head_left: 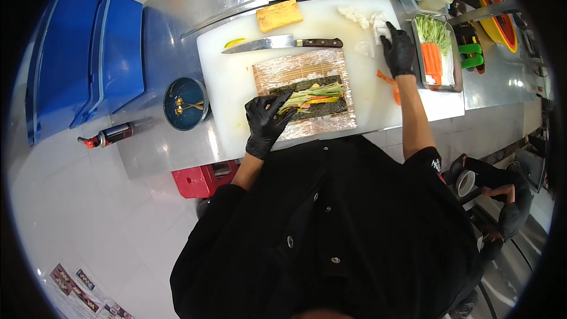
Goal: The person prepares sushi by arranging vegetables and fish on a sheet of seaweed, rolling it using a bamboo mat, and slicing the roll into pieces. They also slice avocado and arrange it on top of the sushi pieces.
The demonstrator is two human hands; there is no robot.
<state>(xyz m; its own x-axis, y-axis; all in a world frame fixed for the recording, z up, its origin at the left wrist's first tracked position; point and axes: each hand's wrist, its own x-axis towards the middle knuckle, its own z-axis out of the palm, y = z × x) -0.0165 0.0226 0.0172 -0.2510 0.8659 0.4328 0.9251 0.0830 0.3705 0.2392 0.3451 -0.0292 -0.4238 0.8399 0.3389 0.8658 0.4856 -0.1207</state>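
My left hand (266,124), in a black glove, has its fingers around the left end of vegetable strips (316,96) in green, yellow and orange. The strips lie across a nori sheet (328,110), with white rice showing along its far edge. Beneath is a plastic-wrapped bamboo rolling mat (288,68). My gloved right hand (398,51) reaches to a crumpled white cloth (379,28) at the board's far right, thumb and index finger apart at its edge. Beyond the mat, a chef's knife (283,43) lies with its handle to the right.
The white cutting board (234,84) also carries a yellow omelette block (279,15) and a rice clump (353,17). A metal tray (457,82) of shredded greens and orange sticks stands right. Left are a blue bowl (170,115) and a torch canister (116,134). Another person (516,204) is at right.
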